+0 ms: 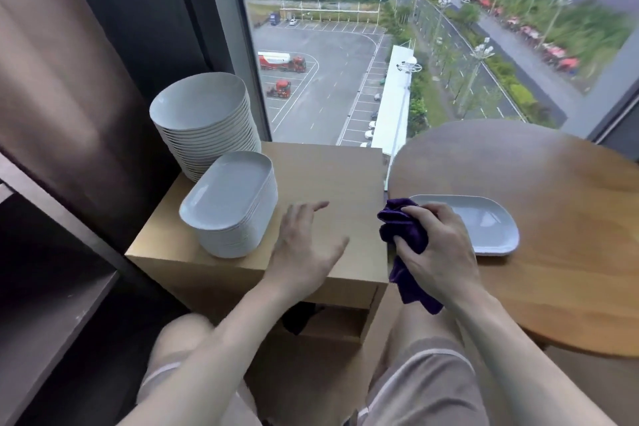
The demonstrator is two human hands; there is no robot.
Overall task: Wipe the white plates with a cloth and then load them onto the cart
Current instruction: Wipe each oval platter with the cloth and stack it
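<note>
There are two stacks of white plates: one tall stack of round plates and one lower stack of oblong plates. The plates inside each stack lie too tightly to count with certainty, but the tall stack clearly has more than the lower one. One single plate lies apart from both stacks. There is one purple cloth. The tables are two: one square table and one round table. One dark shelf unit is at the left.

Right hand grips purple cloth beside plate.
</note>
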